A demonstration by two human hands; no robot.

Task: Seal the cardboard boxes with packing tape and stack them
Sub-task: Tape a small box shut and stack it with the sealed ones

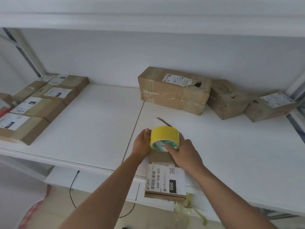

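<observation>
A flat cardboard box (162,158) with a white shipping label lies at the front edge of the white shelf (102,123), just under my hands. A yellow roll of packing tape (165,135) stands on the box's far end. My right hand (183,152) grips the roll, with the thumb in its core. My left hand (143,142) lies against the left side of the box and the roll, fingers fairly straight. Loose yellowish tape scraps (186,207) hang off the box's near right corner.
A knife or scissor blade (163,121) lies just behind the roll. Three worn boxes (175,90) (228,99) (270,105) sit at the back right. Several labelled boxes (41,100) line the left side. A black cable (72,184) hangs below the shelf.
</observation>
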